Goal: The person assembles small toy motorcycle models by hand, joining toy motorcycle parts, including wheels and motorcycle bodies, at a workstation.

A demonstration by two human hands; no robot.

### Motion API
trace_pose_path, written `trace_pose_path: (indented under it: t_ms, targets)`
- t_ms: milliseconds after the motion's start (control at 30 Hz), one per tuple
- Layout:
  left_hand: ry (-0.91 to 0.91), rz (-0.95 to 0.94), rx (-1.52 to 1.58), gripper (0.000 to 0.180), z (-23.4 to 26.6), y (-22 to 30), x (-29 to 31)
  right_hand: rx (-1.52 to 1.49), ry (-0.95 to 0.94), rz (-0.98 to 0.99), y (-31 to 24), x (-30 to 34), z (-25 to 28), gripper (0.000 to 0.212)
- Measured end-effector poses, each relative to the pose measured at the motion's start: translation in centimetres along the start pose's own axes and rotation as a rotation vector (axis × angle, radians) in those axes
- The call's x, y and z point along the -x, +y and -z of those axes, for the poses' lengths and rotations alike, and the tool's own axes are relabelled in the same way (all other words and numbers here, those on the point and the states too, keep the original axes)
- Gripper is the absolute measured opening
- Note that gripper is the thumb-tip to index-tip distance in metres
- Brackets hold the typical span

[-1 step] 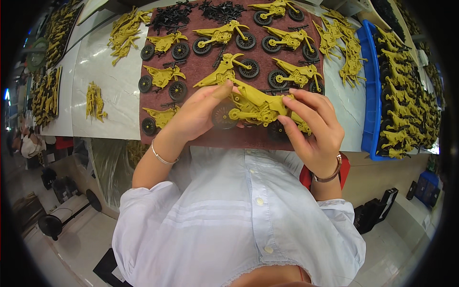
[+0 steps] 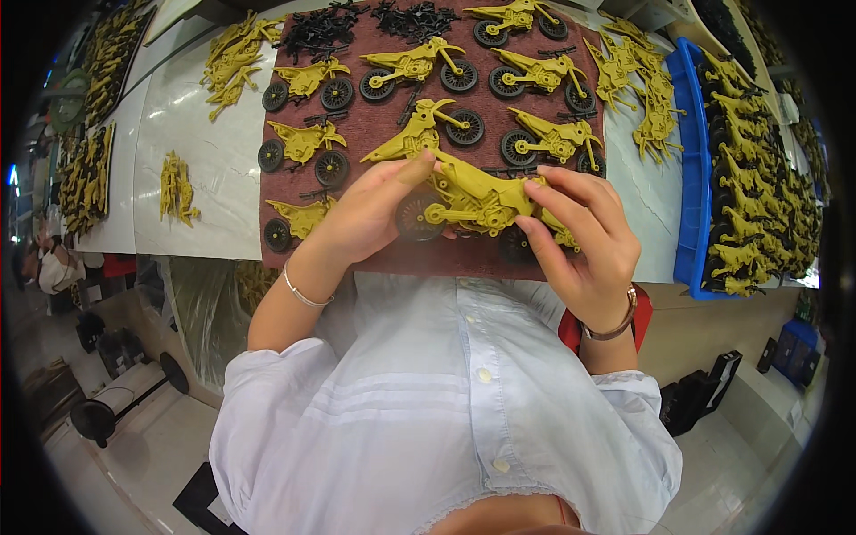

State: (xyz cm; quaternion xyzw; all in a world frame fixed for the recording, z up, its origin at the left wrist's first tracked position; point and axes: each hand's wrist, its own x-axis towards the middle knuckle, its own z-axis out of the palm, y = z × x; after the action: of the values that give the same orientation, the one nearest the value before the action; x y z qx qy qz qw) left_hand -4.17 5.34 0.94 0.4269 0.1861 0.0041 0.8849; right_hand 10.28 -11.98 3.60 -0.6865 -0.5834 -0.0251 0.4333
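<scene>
Close to my body, above a dark red cloth point(image 2: 383, 129), I hold a yellow toy motorcycle point(image 2: 477, 192) in both hands. My left hand point(image 2: 379, 201) is closed on its rear end, thumb on top, beside a black spoked wheel point(image 2: 417, 218). At the front end, the thumb and fingers of my right hand point(image 2: 584, 227) grip the yellow body. What lies under those fingers is partly hidden. Just beyond my left thumb lies another yellow toy motorcycle point(image 2: 410, 134) with a black front wheel, and my left wrist partly covers a third motorcycle point(image 2: 299, 218).
More yellow motorcycles with black wheels lie in rows on the cloth. Small black parts point(image 2: 321, 31) are heaped at its far edge. Yellow body pieces point(image 2: 236, 62) lie to the left, others point(image 2: 637, 85) to the right. A blue tray point(image 2: 691, 178) full of yellow-and-black pieces stands far right.
</scene>
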Motion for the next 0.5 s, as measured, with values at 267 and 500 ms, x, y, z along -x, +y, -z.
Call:
trace_pose_path:
  t_ms: [267,500]
  targets:
    - [0.003,-0.007,0.080,0.039,0.5,-1.0,-0.3,0.005,-0.053,-0.010,-0.5,0.1,-0.5,0.029]
    - [-0.054,-0.030,0.143,0.052,-0.2,-0.6,-0.5,0.013,-0.065,-0.015,-0.4,0.0,-0.5,0.027]
